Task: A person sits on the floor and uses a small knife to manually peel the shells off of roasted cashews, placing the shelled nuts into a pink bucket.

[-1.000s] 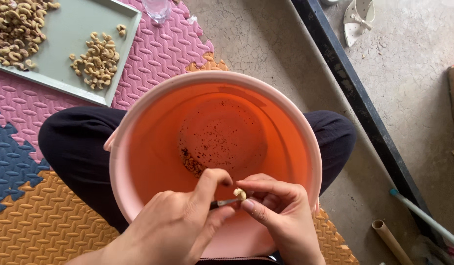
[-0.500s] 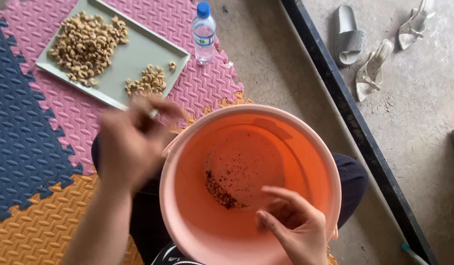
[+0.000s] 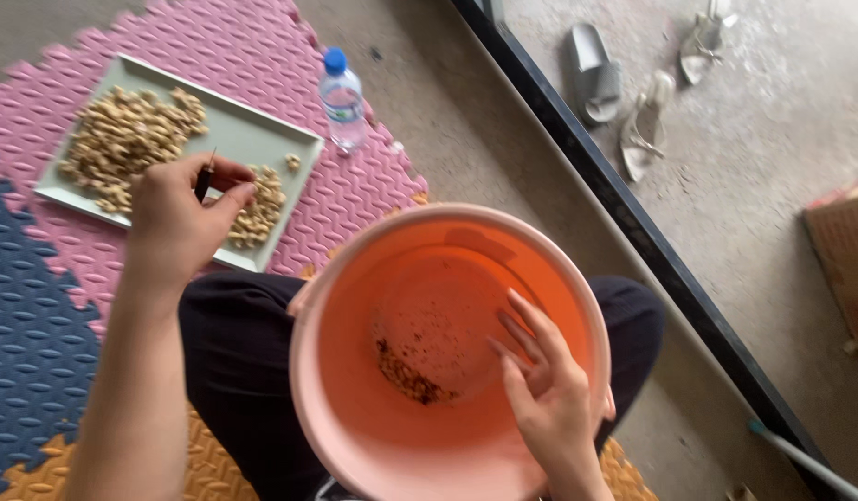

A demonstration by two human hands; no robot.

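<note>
Nuts [image 3: 122,148] lie in two heaps on the pale green tray [image 3: 238,130], and the tray sits on the pink foam mat [image 3: 262,46], ahead and to the left of the person's lap. Left hand [image 3: 183,218] is stretched out over the near edge of this tray, just beside the smaller heap [image 3: 262,204]. Its thumb and fingers are pressed together around a thin dark tool [image 3: 204,178] — the tool points up and away from the body, so its long axis runs roughly across the tray. Whether a nut is also pinched there I cannot tell.

Right hand [image 3: 540,380] is well apart from the tray, inside the orange-pink bucket [image 3: 354,436] held between the knees. Its fingers are spread and loose, they hold nothing, and they rest near the inner wall. Brown scraps [image 3: 406,376] lie at the bottom, to the left of these fingers.

So the left hand is clearly the nearer one to the nuts — the right one is nearer to the scraps. A water bottle [image 3: 342,97] stands beyond the tray's far corner.
</note>
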